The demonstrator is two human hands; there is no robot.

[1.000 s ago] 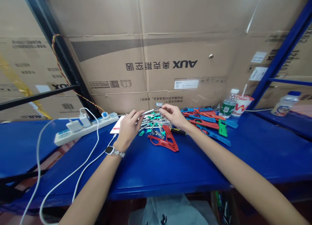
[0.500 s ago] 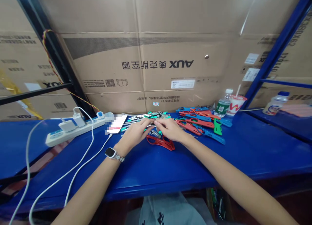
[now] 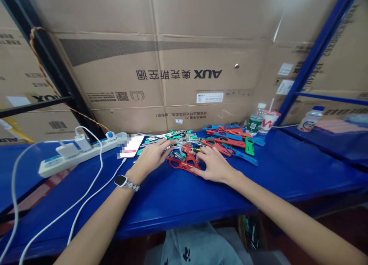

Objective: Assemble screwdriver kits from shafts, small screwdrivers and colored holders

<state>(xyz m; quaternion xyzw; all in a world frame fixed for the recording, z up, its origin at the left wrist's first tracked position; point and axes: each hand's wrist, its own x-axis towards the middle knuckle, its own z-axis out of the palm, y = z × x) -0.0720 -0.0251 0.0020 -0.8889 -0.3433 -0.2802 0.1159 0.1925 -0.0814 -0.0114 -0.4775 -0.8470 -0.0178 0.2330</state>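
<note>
My left hand (image 3: pixel 153 156) is over the left side of a pile of thin metal tubes with teal-green ends (image 3: pixel 181 134). Its thumb and fingers are apart, and I see nothing gripped between them. My right hand (image 3: pixel 214 163) is open, with curled fingers spread at the right of a red plastic casing (image 3: pixel 181 164) with an oval loop, like a long lighter's shell. The thumb touches the casing's lower right end. Another red piece (image 3: pixel 189 152) stands just behind it, between my hands. Small metal and clear parts beside it are too small to name.
Red and blue casings (image 3: pixel 241 156) and a green one (image 3: pixel 249 146) lie right. Behind them stand a water bottle (image 3: pixel 255 123) and a cup with a straw (image 3: pixel 268 121). A phone (image 3: pixel 132 146), white cables and a power strip (image 3: pixel 83 154) are left. Cardboard (image 3: pixel 178 96) backs the blue table (image 3: pixel 184 203).
My hands were together over the pile and are now apart. The right hand has come down toward the red casing and spread its fingers. A second red piece now shows. The view has shifted slightly.
</note>
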